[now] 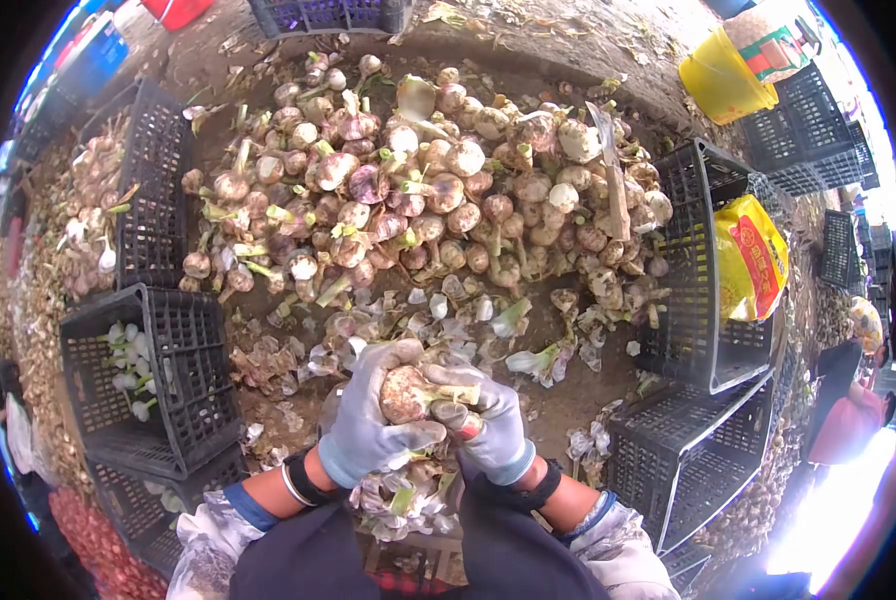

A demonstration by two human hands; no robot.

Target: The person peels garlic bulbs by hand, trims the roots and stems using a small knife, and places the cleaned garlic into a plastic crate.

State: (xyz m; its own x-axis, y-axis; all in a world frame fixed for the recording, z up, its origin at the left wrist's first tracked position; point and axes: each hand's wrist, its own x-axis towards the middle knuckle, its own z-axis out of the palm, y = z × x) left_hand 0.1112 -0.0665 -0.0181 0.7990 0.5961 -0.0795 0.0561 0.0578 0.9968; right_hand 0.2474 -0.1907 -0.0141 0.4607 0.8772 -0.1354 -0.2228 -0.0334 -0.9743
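Observation:
A dirty garlic bulb point(404, 394) with a short pale stem lies in my gloved left hand point(368, 410), whose fingers wrap round it. My gloved right hand point(490, 420) is closed at the stem, just right of the bulb. Something small with a red part point(468, 428) shows between its fingers, too covered to make out. Beyond both hands spreads a large heap of garlic bulbs point(438, 190). Loose garlic skins point(398, 500) lie below the hands, between my knees. A knife-like tool with a wooden handle point(616, 195) rests on the heap's right side.
Black crates point(183, 370) stand at the left, one with peeled garlic point(133, 365). More crates point(668, 455) stand at the right, near a yellow bag point(750, 258). A yellow bucket point(720, 80) is at the upper right. A person in dark clothing point(836, 375) is at the far right.

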